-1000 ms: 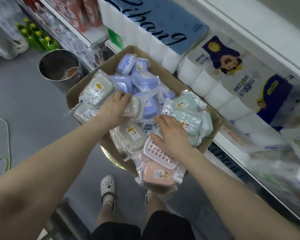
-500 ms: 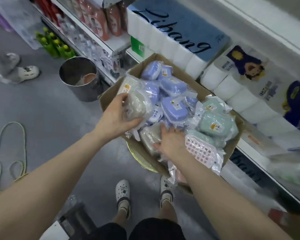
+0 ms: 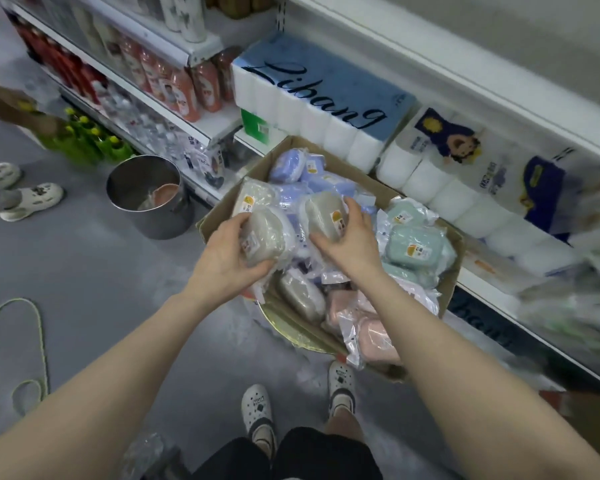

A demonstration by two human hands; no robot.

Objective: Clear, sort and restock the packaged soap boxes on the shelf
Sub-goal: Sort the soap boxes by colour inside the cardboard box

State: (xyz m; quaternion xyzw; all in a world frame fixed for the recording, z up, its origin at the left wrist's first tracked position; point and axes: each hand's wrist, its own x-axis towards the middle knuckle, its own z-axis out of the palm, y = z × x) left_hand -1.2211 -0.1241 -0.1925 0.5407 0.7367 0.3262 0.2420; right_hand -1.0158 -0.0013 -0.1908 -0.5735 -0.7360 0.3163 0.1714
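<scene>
A cardboard box (image 3: 451,289) stands before the shelf, filled with plastic-wrapped soap boxes in grey, lilac (image 3: 288,166), mint green (image 3: 413,247) and pink (image 3: 374,341). My left hand (image 3: 227,258) grips a grey soap box (image 3: 262,239) above the box's left edge. My right hand (image 3: 352,239) grips a second grey soap box (image 3: 324,213) just to the right of it. Another grey one (image 3: 300,296) lies in the box below my hands, and one more (image 3: 253,195) lies at the box's far left.
The white shelf (image 3: 482,282) to the right holds toilet-paper packs (image 3: 326,98). A steel bucket (image 3: 149,195) stands on the grey floor left of the box. Bottles (image 3: 174,81) fill the shelves behind it. Another person's shoes (image 3: 25,199) are at far left; a green cord (image 3: 14,341) lies nearby.
My left hand has lifted its grey soap box nearer to me. My right hand has left the pile at the box's near side and now grips a second grey soap box higher up.
</scene>
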